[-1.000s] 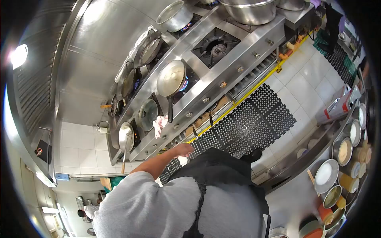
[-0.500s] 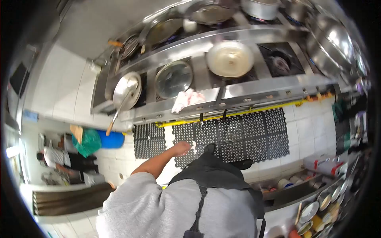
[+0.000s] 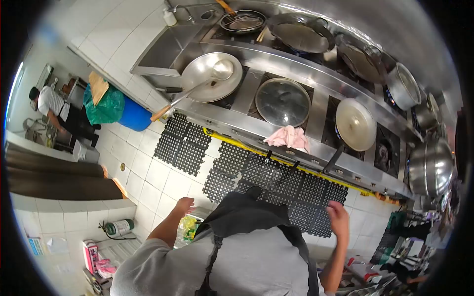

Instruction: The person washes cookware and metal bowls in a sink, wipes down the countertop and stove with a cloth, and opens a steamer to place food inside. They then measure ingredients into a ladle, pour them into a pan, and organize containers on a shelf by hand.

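My left hand (image 3: 185,206) hangs low at my side above the tiled floor, fingers loosely bent and holding nothing that I can see. On the other side, my right hand (image 3: 338,217) is raised a little over the black rubber mat (image 3: 306,197), its fingers partly curled and apart, with nothing in them. Both hands are away from the stove (image 3: 249,91). On its front row stand a wok (image 3: 194,79) with a wooden-handled ladle (image 3: 222,70) resting in it, a glass-lidded pan (image 3: 282,102) and a pale frying pan (image 3: 355,124). A pink cloth (image 3: 289,138) lies on the front ledge.
Several pans and a pot (image 3: 404,88) line the back row. A large steel pot (image 3: 430,167) stands at the right end. A yellow pipe (image 3: 237,147) runs along the stove front. At left are a blue barrel (image 3: 134,114), a fire extinguisher (image 3: 119,227) and another person (image 3: 52,103).
My view has turned toward the left, so the stove appears tilted and shifted right. My right hand has come into view. My left hand has moved lower and leftward in the picture.
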Demonstrator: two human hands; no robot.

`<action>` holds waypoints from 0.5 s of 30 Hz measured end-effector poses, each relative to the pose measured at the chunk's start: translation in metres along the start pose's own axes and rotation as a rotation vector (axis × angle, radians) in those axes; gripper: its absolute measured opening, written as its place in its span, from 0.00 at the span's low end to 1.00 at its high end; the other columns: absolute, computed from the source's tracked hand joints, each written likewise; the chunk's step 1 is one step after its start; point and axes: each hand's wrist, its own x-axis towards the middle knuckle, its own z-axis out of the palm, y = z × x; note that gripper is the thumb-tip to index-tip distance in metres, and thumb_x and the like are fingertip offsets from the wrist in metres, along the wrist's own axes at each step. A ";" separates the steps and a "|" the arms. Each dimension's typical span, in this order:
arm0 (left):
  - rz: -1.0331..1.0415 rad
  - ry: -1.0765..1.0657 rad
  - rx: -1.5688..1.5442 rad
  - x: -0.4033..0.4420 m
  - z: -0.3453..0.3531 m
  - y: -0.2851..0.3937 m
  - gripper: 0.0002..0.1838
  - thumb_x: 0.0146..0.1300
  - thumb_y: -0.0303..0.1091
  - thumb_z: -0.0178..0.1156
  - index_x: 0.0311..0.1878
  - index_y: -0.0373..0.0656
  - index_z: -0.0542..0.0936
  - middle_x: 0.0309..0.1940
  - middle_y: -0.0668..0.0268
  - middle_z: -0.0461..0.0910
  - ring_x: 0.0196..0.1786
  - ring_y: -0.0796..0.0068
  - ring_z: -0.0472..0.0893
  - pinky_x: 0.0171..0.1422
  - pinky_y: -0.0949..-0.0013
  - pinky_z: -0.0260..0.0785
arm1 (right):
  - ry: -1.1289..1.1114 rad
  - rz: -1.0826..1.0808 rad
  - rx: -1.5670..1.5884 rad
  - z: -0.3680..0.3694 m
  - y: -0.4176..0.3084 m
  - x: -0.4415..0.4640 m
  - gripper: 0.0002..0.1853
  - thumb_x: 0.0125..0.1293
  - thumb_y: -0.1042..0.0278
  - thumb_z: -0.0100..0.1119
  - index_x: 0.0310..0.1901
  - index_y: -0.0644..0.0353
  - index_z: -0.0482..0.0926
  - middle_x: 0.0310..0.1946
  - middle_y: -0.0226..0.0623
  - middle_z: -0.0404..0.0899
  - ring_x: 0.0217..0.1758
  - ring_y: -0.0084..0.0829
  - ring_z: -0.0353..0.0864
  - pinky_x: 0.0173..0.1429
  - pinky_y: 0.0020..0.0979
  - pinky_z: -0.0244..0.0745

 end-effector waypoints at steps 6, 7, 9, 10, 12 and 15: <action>-0.055 0.054 -0.307 -0.028 0.011 -0.075 0.26 0.70 0.50 0.62 0.65 0.48 0.73 0.52 0.62 0.81 0.46 0.62 0.85 0.46 0.54 0.74 | -0.370 -0.394 -0.146 0.097 -0.125 0.111 0.20 0.67 0.59 0.67 0.58 0.59 0.84 0.49 0.47 0.86 0.47 0.46 0.86 0.54 0.41 0.80; -0.015 -0.015 -0.370 -0.045 0.018 -0.081 0.25 0.70 0.51 0.62 0.63 0.46 0.75 0.52 0.62 0.81 0.47 0.63 0.84 0.47 0.55 0.73 | -0.407 -0.430 -0.149 0.107 -0.139 0.129 0.21 0.67 0.59 0.66 0.58 0.60 0.83 0.49 0.48 0.86 0.47 0.46 0.86 0.55 0.40 0.79; 0.384 -0.117 0.087 -0.053 0.021 -0.100 0.27 0.66 0.49 0.63 0.62 0.42 0.77 0.51 0.59 0.83 0.50 0.58 0.85 0.48 0.53 0.75 | -0.433 -0.478 0.010 0.129 -0.157 0.168 0.23 0.67 0.57 0.67 0.58 0.62 0.83 0.48 0.50 0.86 0.50 0.46 0.87 0.56 0.40 0.79; 0.653 -0.071 0.359 -0.051 0.018 -0.116 0.28 0.65 0.49 0.64 0.62 0.40 0.78 0.50 0.57 0.83 0.51 0.56 0.85 0.50 0.52 0.75 | -0.417 -0.481 0.043 0.145 -0.153 0.194 0.24 0.67 0.55 0.67 0.58 0.63 0.82 0.49 0.51 0.86 0.52 0.47 0.86 0.57 0.40 0.79; 1.018 -0.072 0.738 -0.028 0.011 -0.159 0.29 0.61 0.47 0.64 0.62 0.40 0.79 0.50 0.54 0.85 0.53 0.51 0.84 0.56 0.50 0.75 | -0.331 -0.458 0.100 0.179 -0.144 0.245 0.26 0.66 0.53 0.68 0.59 0.64 0.82 0.51 0.54 0.85 0.55 0.49 0.85 0.60 0.41 0.78; 0.875 -0.223 0.630 -0.028 0.016 -0.182 0.29 0.61 0.45 0.64 0.64 0.43 0.80 0.51 0.54 0.86 0.54 0.48 0.83 0.64 0.51 0.74 | -0.132 -0.353 -0.024 0.181 -0.171 0.292 0.31 0.65 0.52 0.68 0.65 0.62 0.77 0.59 0.60 0.79 0.61 0.55 0.82 0.66 0.44 0.76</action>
